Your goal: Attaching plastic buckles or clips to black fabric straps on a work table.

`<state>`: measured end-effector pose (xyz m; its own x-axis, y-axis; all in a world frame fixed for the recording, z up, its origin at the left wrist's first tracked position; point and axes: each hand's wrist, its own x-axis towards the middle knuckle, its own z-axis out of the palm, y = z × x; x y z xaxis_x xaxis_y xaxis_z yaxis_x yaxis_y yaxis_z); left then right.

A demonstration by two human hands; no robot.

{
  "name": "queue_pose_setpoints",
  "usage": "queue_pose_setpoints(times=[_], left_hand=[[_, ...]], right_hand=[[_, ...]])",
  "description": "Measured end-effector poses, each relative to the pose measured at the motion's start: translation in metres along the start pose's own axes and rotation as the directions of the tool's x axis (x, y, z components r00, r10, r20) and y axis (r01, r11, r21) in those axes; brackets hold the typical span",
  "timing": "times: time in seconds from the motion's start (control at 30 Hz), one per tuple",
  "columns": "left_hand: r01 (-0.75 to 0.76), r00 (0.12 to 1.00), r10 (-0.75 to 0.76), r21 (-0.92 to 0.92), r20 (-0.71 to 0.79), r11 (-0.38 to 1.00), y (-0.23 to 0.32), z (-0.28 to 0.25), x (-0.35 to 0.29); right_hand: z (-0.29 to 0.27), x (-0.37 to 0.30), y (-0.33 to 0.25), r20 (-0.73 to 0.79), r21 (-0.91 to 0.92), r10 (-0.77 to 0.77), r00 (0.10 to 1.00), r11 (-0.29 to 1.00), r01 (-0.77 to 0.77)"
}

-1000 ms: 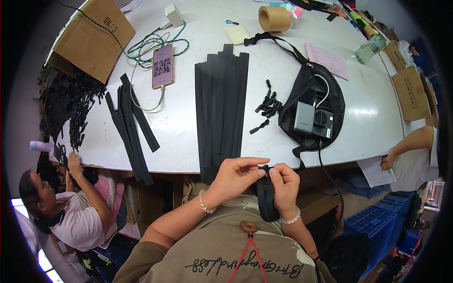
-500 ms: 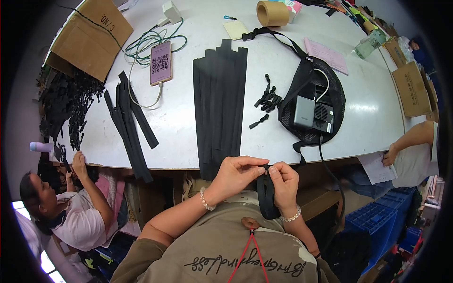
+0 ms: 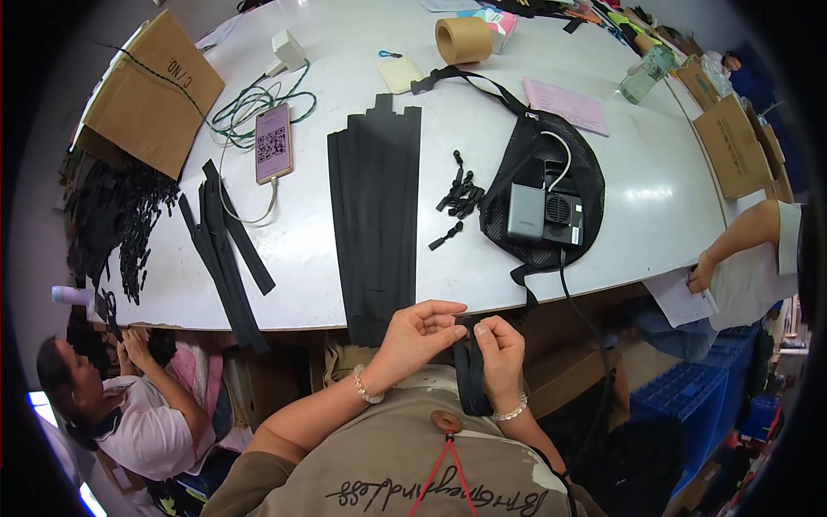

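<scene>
A black zipper strip hangs in a loop below my two hands, in front of my shirt. My left hand pinches at its upper end, with the index finger stretched out above the thumb. My right hand grips the strip between thumb and fingers, close beside the left fingertips. What lies right between the fingertips is too small to make out. On the table, a stack of black zipper strips reaches over the near edge by my left hand. Several small black zipper pulls lie to its right.
More black strips lie at left, near a phone on a cable. A black mesh bag holds a power bank. Behind stand a tape roll and bottle. Co-workers sit left and right.
My view has shifted, so the table's things sit lower and further left. Both hands still hold the strip, and the left fingers have spread a little. The left co-worker's raised hand has come down.
</scene>
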<state>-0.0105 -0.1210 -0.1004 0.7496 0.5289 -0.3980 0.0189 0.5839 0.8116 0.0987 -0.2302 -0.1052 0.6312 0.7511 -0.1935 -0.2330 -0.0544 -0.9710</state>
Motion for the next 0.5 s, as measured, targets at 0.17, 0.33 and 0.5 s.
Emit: queue_pose_setpoints(times=[0.17, 0.33, 0.5], left_hand=[[0.089, 0.996, -0.088, -0.099, 0.011, 0.991, -0.021, -0.001, -0.007], [0.231, 0.971, -0.239, -0.177, -0.025, 0.957, -0.032, -0.004, -0.011], [0.251, 0.961, -0.277, -0.374, -0.018, 0.893, -0.047, -0.009, -0.008]], right_hand=[[-0.008, -0.003, 0.016, 0.015, -0.007, 0.044, 0.999, 0.999, -0.044], [-0.015, -0.001, 0.029, 0.139, 0.152, 0.239, 0.961, 0.954, -0.259], [-0.015, 0.002, 0.041, 0.141, 0.193, 0.247, 0.959, 0.943, -0.271]])
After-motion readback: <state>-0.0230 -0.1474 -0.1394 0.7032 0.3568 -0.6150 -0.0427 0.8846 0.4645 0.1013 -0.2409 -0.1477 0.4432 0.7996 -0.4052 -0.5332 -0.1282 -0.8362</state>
